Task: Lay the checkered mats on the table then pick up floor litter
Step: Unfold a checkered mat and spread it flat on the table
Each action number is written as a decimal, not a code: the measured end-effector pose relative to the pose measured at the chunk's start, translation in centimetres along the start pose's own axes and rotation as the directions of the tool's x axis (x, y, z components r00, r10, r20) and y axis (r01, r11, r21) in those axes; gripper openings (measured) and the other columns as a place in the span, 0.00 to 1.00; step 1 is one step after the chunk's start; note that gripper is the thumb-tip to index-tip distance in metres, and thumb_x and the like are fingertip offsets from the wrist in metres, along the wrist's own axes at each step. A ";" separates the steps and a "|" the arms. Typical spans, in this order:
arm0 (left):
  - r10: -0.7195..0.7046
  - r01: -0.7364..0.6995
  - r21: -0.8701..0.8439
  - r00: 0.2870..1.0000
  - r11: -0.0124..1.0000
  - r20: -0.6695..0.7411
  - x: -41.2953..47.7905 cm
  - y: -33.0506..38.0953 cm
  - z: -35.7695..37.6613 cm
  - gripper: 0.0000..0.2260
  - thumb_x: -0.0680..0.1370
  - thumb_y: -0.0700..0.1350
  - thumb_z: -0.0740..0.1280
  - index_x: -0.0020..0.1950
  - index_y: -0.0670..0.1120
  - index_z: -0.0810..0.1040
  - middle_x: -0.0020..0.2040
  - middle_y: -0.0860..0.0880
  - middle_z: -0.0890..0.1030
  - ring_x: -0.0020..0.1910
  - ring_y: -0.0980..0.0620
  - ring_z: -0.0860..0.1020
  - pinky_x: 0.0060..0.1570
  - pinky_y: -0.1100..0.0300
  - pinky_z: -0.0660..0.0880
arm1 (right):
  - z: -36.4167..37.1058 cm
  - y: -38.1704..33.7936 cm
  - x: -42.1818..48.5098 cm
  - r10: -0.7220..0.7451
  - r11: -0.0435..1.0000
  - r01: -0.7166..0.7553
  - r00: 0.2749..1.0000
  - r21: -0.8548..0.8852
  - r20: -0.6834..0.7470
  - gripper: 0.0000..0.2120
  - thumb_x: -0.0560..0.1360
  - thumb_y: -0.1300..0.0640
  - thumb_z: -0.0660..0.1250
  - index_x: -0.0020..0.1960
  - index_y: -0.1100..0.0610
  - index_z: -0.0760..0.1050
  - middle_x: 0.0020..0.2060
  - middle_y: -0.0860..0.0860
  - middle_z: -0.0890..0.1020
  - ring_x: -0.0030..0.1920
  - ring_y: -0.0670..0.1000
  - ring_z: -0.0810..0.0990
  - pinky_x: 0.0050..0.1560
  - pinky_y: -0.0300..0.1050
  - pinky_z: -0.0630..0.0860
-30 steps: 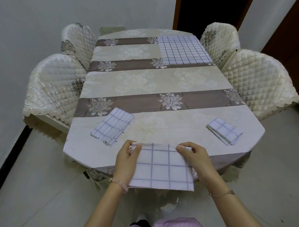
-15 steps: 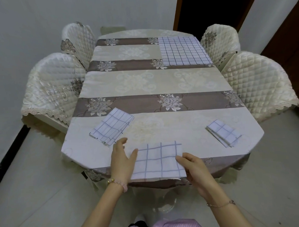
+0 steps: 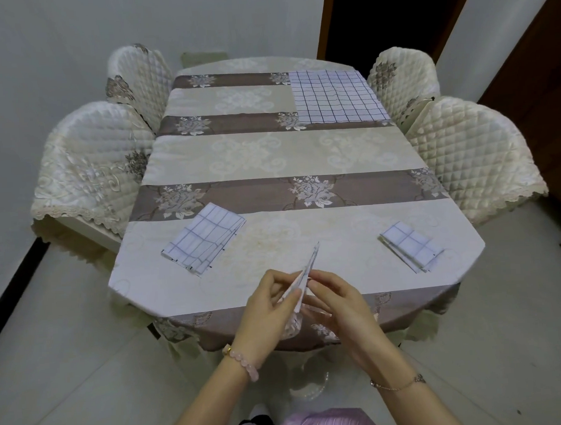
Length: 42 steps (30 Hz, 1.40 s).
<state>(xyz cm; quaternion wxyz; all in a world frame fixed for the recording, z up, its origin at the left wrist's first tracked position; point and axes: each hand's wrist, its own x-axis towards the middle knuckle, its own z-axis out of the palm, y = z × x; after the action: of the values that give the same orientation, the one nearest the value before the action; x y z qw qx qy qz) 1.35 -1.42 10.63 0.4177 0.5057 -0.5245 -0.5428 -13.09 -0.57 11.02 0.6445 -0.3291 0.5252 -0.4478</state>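
Standing at the near edge of the oval table under its cream cloth with brown flowered stripes, pinched a folded white cloth mat with a dark grid between both hands. Held it upright and edge-on just above that near edge, with the tip leaning toward the far end. Gripped it from one side with the curled thumb and fingers of the left hand and from the other with the fingertips of the right hand, both grips narrowed to the thickness of the fold, with nothing else in either. Saw a second folded checkered mat lying flat and askew near the near-left corner, touching the nearest brown stripe, and a smaller folded checkered mat near the near-right corner, both well apart from the hands. Found a large checkered mat spread open flat at the far-right corner, reaching the right edge. Counted four chairs in quilted cream covers, two along each long edge. Wore a pink bead bracelet on the left wrist and a thin chain bracelet on the right
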 end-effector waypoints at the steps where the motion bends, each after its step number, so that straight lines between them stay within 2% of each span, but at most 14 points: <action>1: -0.019 0.018 -0.028 1.000 0.999 0.000 0.0 0.0 0.0 0.01 0.77 0.39 0.65 0.47 0.44 0.75 0.48 0.53 0.83 0.47 0.59 0.82 0.41 0.69 0.76 | 0.1 0.1 0.1 -0.002 1.000 0.002 1.000 -0.014 -0.017 0.14 0.74 0.57 0.70 0.59 0.56 0.78 0.53 0.54 0.84 0.52 0.53 0.85 0.49 0.45 0.81; 4: -0.049 0.051 -0.059 0.998 0.997 0.025 -0.1 0.1 0.0 0.05 0.78 0.39 0.63 0.44 0.40 0.76 0.45 0.55 0.84 0.44 0.60 0.82 0.40 0.70 0.76 | 0.5 0.3 0.3 0.000 0.998 -0.005 0.997 -0.059 -0.081 0.10 0.72 0.58 0.71 0.53 0.58 0.78 0.51 0.57 0.83 0.49 0.54 0.85 0.50 0.49 0.82; 6: -0.060 0.060 -0.040 0.998 0.997 -0.001 -0.1 0.2 -0.3 0.06 0.79 0.40 0.63 0.43 0.44 0.77 0.38 0.56 0.83 0.39 0.58 0.81 0.39 0.67 0.76 | 0.4 0.4 0.6 -0.004 0.994 -0.008 0.994 -0.112 -0.107 0.01 0.74 0.61 0.67 0.45 0.58 0.78 0.49 0.59 0.83 0.51 0.59 0.83 0.53 0.56 0.81; 7: -0.074 0.072 -0.037 0.996 0.997 -0.045 0.0 0.1 -0.6 0.06 0.79 0.41 0.62 0.43 0.46 0.77 0.36 0.54 0.82 0.38 0.55 0.80 0.40 0.63 0.76 | 0.1 0.4 0.8 -0.013 0.989 -0.005 0.993 -0.145 -0.121 0.04 0.74 0.62 0.66 0.42 0.57 0.77 0.46 0.58 0.82 0.50 0.60 0.82 0.53 0.57 0.80; 10: -0.105 0.094 -0.063 0.972 0.994 -0.209 0.6 -0.1 -2.3 0.06 0.78 0.41 0.63 0.42 0.49 0.76 0.36 0.43 0.77 0.38 0.49 0.76 0.42 0.54 0.73 | -1.3 0.0 0.8 -0.037 0.989 0.017 0.990 -0.146 -0.136 0.08 0.76 0.63 0.63 0.39 0.55 0.75 0.38 0.54 0.78 0.43 0.55 0.76 0.41 0.47 0.74; 14: -0.008 0.018 0.025 0.937 1.000 -0.351 1.5 -0.1 -5.7 0.08 0.77 0.41 0.66 0.40 0.51 0.77 0.34 0.52 0.79 0.30 0.65 0.76 0.32 0.71 0.73 | -3.7 -0.8 1.1 -0.086 0.978 0.048 0.979 -0.202 -0.182 0.05 0.75 0.58 0.67 0.42 0.55 0.80 0.38 0.50 0.83 0.40 0.49 0.80 0.39 0.40 0.74; 20: -0.125 0.129 -0.011 0.932 0.992 -0.341 2.4 -2.0 -7.9 0.05 0.76 0.44 0.67 0.40 0.51 0.79 0.31 0.54 0.83 0.35 0.59 0.79 0.38 0.62 0.74 | -4.9 -0.6 3.1 -0.077 0.971 0.022 0.972 -0.237 -0.223 0.03 0.74 0.56 0.69 0.44 0.52 0.82 0.42 0.49 0.86 0.44 0.45 0.83 0.42 0.36 0.77; 24: -0.399 0.347 -0.356 0.913 0.868 -0.085 2.3 -3.7 -7.6 0.11 0.77 0.47 0.65 0.55 0.42 0.78 0.49 0.44 0.84 0.51 0.46 0.81 0.50 0.53 0.78 | -5.2 0.2 4.5 -0.047 0.979 -0.005 0.967 -0.203 -0.250 0.08 0.75 0.54 0.68 0.53 0.54 0.80 0.50 0.49 0.84 0.52 0.47 0.80 0.50 0.42 0.76; 27: -0.488 0.503 -0.342 0.862 0.794 0.135 1.1 -5.0 -7.2 0.14 0.77 0.44 0.65 0.61 0.41 0.75 0.55 0.43 0.83 0.54 0.45 0.82 0.50 0.51 0.79 | -5.9 0.4 5.4 -0.045 0.986 -0.004 0.956 -0.166 -0.289 0.10 0.75 0.54 0.68 0.55 0.54 0.79 0.50 0.47 0.82 0.51 0.46 0.79 0.48 0.40 0.74; 31: -0.535 0.544 -0.264 0.838 0.797 0.111 -0.3 -5.9 -6.7 0.09 0.78 0.39 0.64 0.56 0.39 0.78 0.49 0.46 0.85 0.45 0.50 0.84 0.36 0.60 0.80 | -6.9 0.5 6.5 -0.020 0.985 -0.038 0.944 -0.167 -0.329 0.06 0.76 0.55 0.68 0.52 0.52 0.78 0.53 0.48 0.81 0.54 0.49 0.77 0.55 0.45 0.73; 33: -0.528 0.517 -0.259 0.849 0.816 0.033 -0.5 -5.6 -6.5 0.06 0.77 0.38 0.64 0.51 0.38 0.78 0.41 0.46 0.84 0.37 0.53 0.82 0.30 0.63 0.78 | -7.2 0.4 6.9 -0.023 0.974 -0.060 0.933 -0.217 -0.360 0.11 0.76 0.55 0.67 0.58 0.55 0.76 0.60 0.53 0.78 0.61 0.54 0.75 0.62 0.52 0.73; 36: -0.489 0.448 -0.282 0.868 0.848 -0.092 -0.2 -4.8 -5.6 0.06 0.77 0.35 0.64 0.41 0.41 0.77 0.31 0.49 0.82 0.29 0.57 0.80 0.28 0.64 0.77 | -6.9 0.2 6.5 -0.182 0.829 -0.085 0.894 -0.553 -0.410 0.23 0.76 0.54 0.66 0.70 0.56 0.67 0.67 0.55 0.70 0.67 0.57 0.69 0.65 0.54 0.69; 39: -0.436 0.382 -0.282 0.886 0.880 -0.160 0.3 -3.7 -4.3 0.05 0.76 0.35 0.65 0.41 0.41 0.77 0.29 0.50 0.81 0.27 0.58 0.79 0.25 0.66 0.74 | -5.0 0.1 4.6 -0.469 0.621 0.107 0.844 -0.776 -0.259 0.20 0.76 0.55 0.66 0.67 0.53 0.69 0.64 0.51 0.73 0.65 0.52 0.69 0.65 0.47 0.68; 42: -0.390 0.324 -0.308 0.902 0.894 -0.183 1.0 -2.5 -3.1 0.04 0.76 0.36 0.67 0.45 0.35 0.76 0.34 0.43 0.79 0.35 0.51 0.76 0.32 0.63 0.68 | -1.6 0.6 2.2 -0.489 0.593 0.351 0.872 -0.725 0.022 0.14 0.74 0.55 0.68 0.58 0.42 0.73 0.56 0.41 0.77 0.58 0.38 0.73 0.58 0.32 0.68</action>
<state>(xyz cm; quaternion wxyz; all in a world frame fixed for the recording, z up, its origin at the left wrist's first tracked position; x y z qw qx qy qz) 4.49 -2.59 8.24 0.4353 0.5940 -0.2886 -0.6119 -14.43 -2.27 9.26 0.2928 -0.6236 0.6186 -0.3778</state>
